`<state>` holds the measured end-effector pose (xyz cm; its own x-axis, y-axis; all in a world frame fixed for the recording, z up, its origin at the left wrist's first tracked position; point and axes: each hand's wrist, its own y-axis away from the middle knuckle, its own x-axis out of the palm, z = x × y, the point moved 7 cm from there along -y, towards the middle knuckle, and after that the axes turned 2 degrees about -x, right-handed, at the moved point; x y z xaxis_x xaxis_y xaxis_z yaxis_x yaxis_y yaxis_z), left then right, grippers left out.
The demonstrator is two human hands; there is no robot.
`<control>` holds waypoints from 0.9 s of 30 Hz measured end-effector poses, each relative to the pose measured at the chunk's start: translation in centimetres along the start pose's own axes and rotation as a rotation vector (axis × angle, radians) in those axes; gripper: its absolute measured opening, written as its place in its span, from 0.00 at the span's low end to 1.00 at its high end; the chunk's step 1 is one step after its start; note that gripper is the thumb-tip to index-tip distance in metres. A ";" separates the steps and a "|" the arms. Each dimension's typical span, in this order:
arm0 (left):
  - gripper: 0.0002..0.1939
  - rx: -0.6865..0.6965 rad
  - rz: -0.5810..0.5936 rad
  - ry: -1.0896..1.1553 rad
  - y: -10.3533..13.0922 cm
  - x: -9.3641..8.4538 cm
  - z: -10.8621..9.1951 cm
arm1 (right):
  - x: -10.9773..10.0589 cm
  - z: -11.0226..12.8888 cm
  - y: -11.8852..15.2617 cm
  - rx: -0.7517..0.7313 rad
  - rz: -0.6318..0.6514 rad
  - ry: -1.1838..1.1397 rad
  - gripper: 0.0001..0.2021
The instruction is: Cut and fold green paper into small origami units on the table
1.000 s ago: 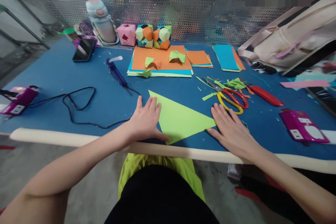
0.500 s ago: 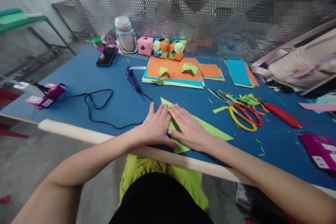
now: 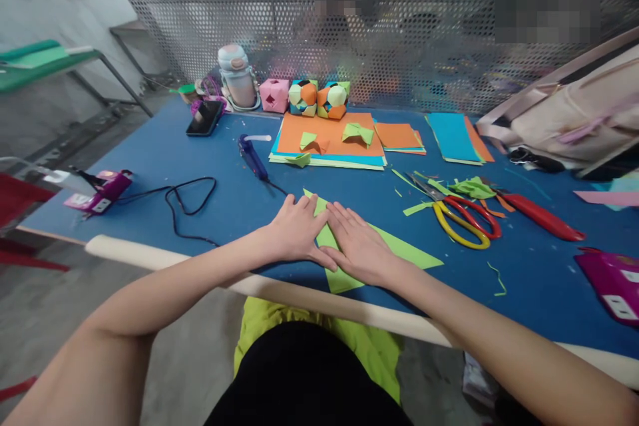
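A light green sheet of paper [image 3: 407, 249], folded to a triangle, lies on the blue table near its front edge. My left hand [image 3: 298, 229] rests flat along the paper's left side, fingers stretched forward. Flat on top of the paper lies my right hand [image 3: 360, 243], its fingers extended and pressing down. The thumbs meet above the sheet, and both hands hide part of it. Ahead of my left hand is a blue glue gun [image 3: 253, 158] with its cord. Scissors [image 3: 456, 213] with red and yellow handles lie to the right among green scraps.
Stacked coloured paper [image 3: 327, 133] bears small folded green pieces. Behind it stand a pink paper cube [image 3: 274, 95], two multicoloured paper balls [image 3: 333, 100] and a bottle [image 3: 238, 76]. A red-handled cutter [image 3: 542, 215] and a purple power strip [image 3: 612, 286] are at right. A padded edge [image 3: 309, 296] runs along the front.
My left thumb has moved up to meet the right thumb, and my left hand has shifted slightly. The folded paper stays in place. The camera view has moved a little.
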<state>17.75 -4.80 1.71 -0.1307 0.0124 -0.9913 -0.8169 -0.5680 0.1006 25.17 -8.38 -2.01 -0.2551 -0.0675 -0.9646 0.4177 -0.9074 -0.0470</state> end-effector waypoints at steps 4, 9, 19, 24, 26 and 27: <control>0.50 0.011 -0.031 -0.056 -0.4 -0.1 0.1 | -0.2 -0.4 0.9 0.042 0.012 0.054 0.39; 0.54 -0.016 -0.057 -0.139 -0.6 0.2 0.9 | -0.7 -2.0 4.7 0.177 0.037 0.094 0.42; 0.51 -0.071 -0.068 -0.144 0.1 0.3 2.2 | -1.7 -5.3 13.5 0.342 -0.015 0.163 0.37; 0.44 -0.095 -0.081 -0.042 0.4 -0.4 2.8 | -2.6 -6.8 15.3 0.426 -0.043 0.119 0.35; 0.38 -0.104 -0.121 0.018 0.2 -1.2 2.9 | -3.3 -7.0 14.8 0.415 -0.060 0.104 0.33; 0.34 -0.090 -0.138 0.043 0.1 -1.6 2.9 | -3.6 -7.0 14.4 0.390 -0.060 0.105 0.33</control>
<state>16.28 -2.45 3.55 0.0046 0.0616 -0.9981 -0.7713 -0.6350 -0.0428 38.16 -18.27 -1.04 -0.1703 0.0149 -0.9853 0.0374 -0.9991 -0.0215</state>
